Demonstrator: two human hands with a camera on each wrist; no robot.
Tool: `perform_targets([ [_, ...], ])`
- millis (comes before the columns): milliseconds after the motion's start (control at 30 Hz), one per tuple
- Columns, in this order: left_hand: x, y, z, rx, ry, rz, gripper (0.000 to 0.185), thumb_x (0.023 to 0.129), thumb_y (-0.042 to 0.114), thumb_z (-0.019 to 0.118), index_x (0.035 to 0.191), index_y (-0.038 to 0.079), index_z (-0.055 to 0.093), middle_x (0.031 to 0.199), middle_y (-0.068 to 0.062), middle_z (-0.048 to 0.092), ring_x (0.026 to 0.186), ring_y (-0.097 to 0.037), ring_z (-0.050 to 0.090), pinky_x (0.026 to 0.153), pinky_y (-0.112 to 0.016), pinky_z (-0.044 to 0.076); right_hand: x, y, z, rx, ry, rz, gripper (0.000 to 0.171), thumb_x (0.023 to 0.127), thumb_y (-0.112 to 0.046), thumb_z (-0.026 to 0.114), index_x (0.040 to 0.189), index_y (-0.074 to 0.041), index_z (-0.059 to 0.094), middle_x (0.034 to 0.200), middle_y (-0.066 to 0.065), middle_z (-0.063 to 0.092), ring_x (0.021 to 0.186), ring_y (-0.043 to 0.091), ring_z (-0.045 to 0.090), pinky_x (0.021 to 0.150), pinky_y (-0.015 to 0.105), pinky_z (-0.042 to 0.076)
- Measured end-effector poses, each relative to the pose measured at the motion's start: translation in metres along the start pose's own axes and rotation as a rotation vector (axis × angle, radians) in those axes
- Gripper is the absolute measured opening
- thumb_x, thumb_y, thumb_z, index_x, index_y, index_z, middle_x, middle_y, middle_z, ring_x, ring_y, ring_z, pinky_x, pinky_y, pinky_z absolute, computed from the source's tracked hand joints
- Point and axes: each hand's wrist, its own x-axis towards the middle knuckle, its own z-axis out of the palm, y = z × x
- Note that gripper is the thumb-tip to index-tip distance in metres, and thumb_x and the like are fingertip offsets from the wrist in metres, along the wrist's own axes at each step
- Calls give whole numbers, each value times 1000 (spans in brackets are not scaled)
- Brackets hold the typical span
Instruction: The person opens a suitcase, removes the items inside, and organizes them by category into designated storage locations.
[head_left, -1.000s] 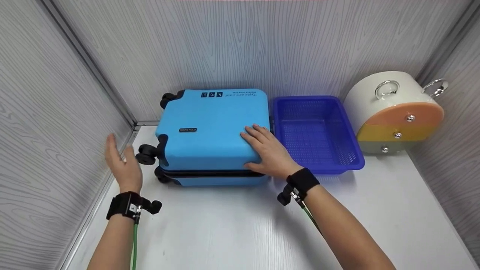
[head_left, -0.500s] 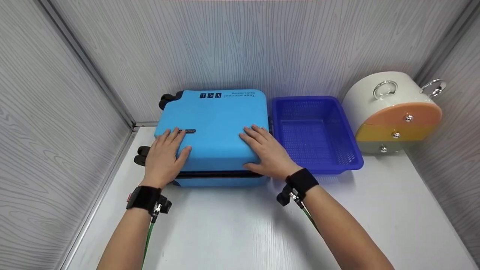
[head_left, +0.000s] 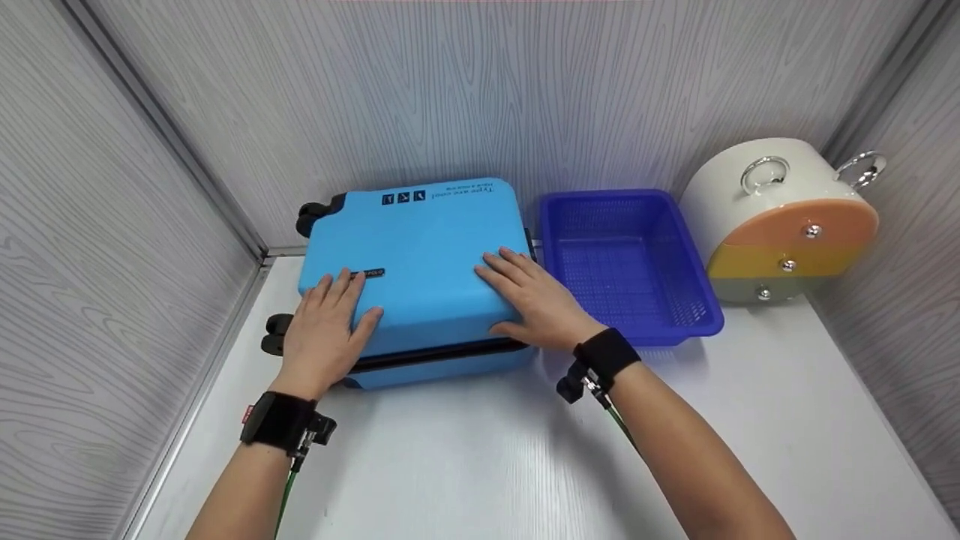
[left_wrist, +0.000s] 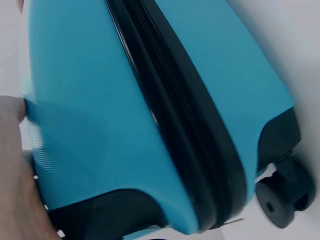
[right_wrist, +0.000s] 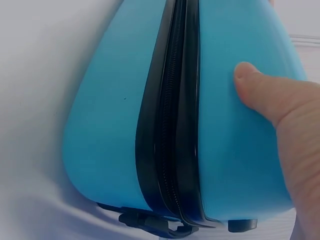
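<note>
The blue suitcase (head_left: 420, 255) lies flat (long axis left to right), directly under both hands. Left hand (head_left: 324, 324) and right hand (head_left: 536, 304) press flat on its near corners, fingers straight, grasping nothing.

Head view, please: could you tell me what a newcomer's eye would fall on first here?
The bright blue suitcase lying flat at the back left of the white table, with the left hand and right hand resting flat on its top shell. Beside it on the right sits a dark blue basket, then a white drawer box with orange and yellow fronts.
</note>
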Motion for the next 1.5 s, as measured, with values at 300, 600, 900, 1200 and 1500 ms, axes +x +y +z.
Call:
perform_targets([
  [300,-4,18,-11,13,-46,-4,69,110,53,36,161,6,31,165,-19,27,151,-44,20,122,-59,8,-4,13,-4,-41,-8,54,86,95,-38,75,164,-18,27,168,8,24,156,29,15,124,45,18],
  [600,-20,27,-21,59,-121,24,69,110,55,31,160,7,35,163,-19,32,149,-44,26,122,-60,5,-5,18,5,-172,38,92,84,94,-33,77,163,-19,31,166,9,29,153,30,24,118,45,33],
  [900,-38,36,-29,34,-111,104,62,111,52,32,154,10,47,158,-17,42,149,-40,30,122,-59,5,4,16,11,-309,52,189,81,95,-28,76,162,-15,33,164,9,33,150,31,32,96,43,54],
  [1200,-32,-20,-35,-207,-53,130,52,108,10,38,160,10,35,164,-14,31,152,-41,19,123,-58,8,7,11,14,-182,-41,279,79,102,-10,64,165,-12,16,170,13,13,155,34,14,106,46,47],
  [1500,-16,-82,-29,0,-58,77,80,91,-7,50,164,4,18,167,-24,13,153,-45,10,120,-64,12,7,7,16,-136,-48,309,89,97,-13,69,165,-9,12,170,16,9,155,37,8,121,47,26],
])
